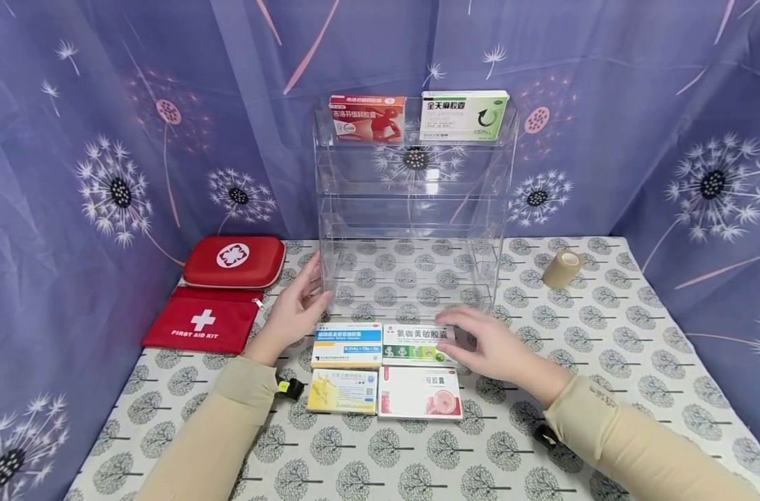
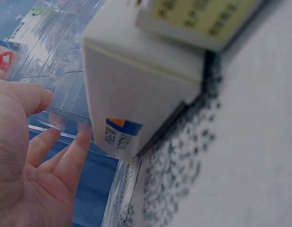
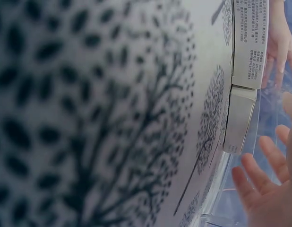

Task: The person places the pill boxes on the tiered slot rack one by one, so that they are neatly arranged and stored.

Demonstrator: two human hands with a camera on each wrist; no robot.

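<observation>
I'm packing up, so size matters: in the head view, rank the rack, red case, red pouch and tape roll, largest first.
1. Rack
2. Red pouch and red case: too alike to rank
3. Tape roll

White-and-blue rectangular cardboard box [image 1: 346, 345] is wearing orange stripe. White-and-green rectangular cardboard box [image 1: 411, 342] is showing black lettering. White-and-red rectangular cardboard box [image 1: 420, 394] is bearing red disc. Yellow-and-white rectangular cardboard box [image 1: 342, 392] is looking yellowest at left. Red fabric zip pouch [image 1: 200, 321] is displaying white cross. Off-white tablecloth [image 1: 355, 473] is repeating dark grey trees. Violet-blue fabric curtain [image 1: 179, 56] is carrying white dandelions (some pink).
</observation>
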